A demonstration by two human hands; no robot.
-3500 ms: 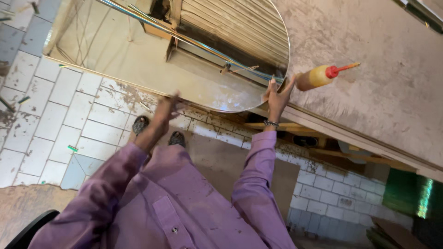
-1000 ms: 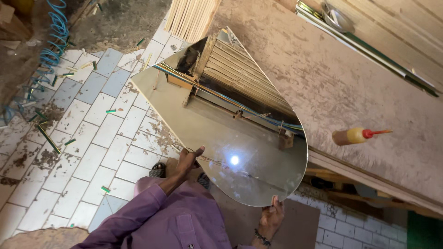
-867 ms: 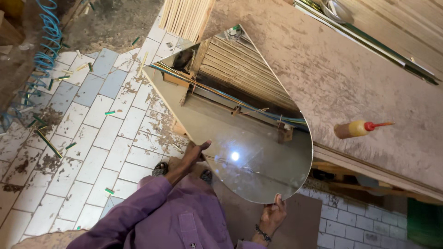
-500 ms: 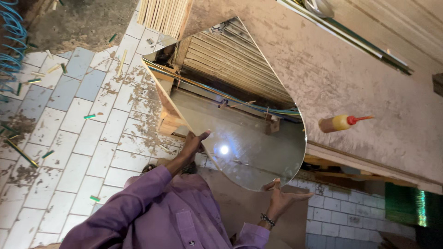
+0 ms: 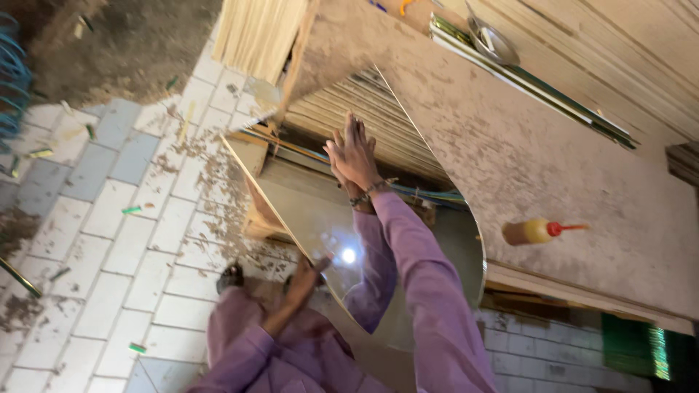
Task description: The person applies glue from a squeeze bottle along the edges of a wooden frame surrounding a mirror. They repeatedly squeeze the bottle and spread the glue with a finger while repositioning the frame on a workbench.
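A large mirror (image 5: 408, 240), straight along two edges with a rounded near-right end and a point at its far end, stood tilted between the tiled floor (image 5: 109, 240) on the left and the dusty brown desk (image 5: 553, 167) on the right. The left hand (image 5: 304, 280) gripped the mirror's near-left straight edge, fingers curled round the rim just beside a bright spot of reflected light. The right hand (image 5: 353, 154) was raised higher up, flat and open with its fingers spread, the palm laid against the glass near the mirror's far point; a beaded band sat at the wrist, and the purple sleeve ran back down across the face of the mirror. The glass reflected stacked wooden slats, a few cables and part of the sleeve. On the desk, well to the right of the mirror, a yellow squeeze bottle (image 5: 539, 231) with a red nozzle lay on its side. At the far edge of the desk sat a shallow metal bowl (image 5: 494, 42) resting on long thin strips, with stacked boards beyond them. A bundle of pale wooden strips (image 5: 255, 33) stood at the far left, above the tiles, which were scattered with sawdust and small scraps.
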